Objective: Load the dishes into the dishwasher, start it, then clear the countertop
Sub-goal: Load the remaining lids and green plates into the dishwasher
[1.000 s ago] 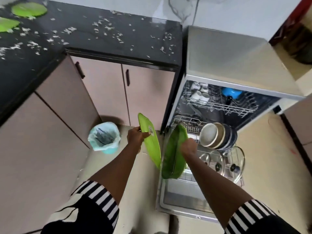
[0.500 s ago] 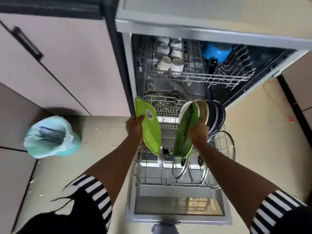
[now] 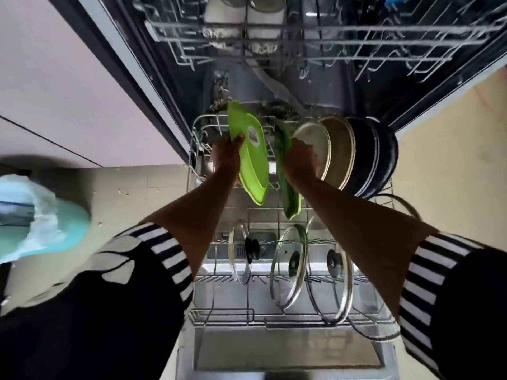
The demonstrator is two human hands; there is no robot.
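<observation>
Over the lower rack (image 3: 247, 320), left hand (image 3: 226, 155) grips the light green plate (image 3: 253, 167), right hand (image 3: 301, 160) the dark green plate (image 3: 283, 175).

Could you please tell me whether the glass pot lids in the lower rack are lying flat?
No, the round glass pot lids stand on edge between the tines of the silver wire lower rack.

A pale teal waste bin lined with a light blue plastic bag (image 3: 41, 220) stands on the beige tiled floor (image 3: 142, 182), near pinkish-beige flat-fronted cabinet doors (image 3: 68, 91). Small white scraps (image 3: 123, 192) dot the floor.
</observation>
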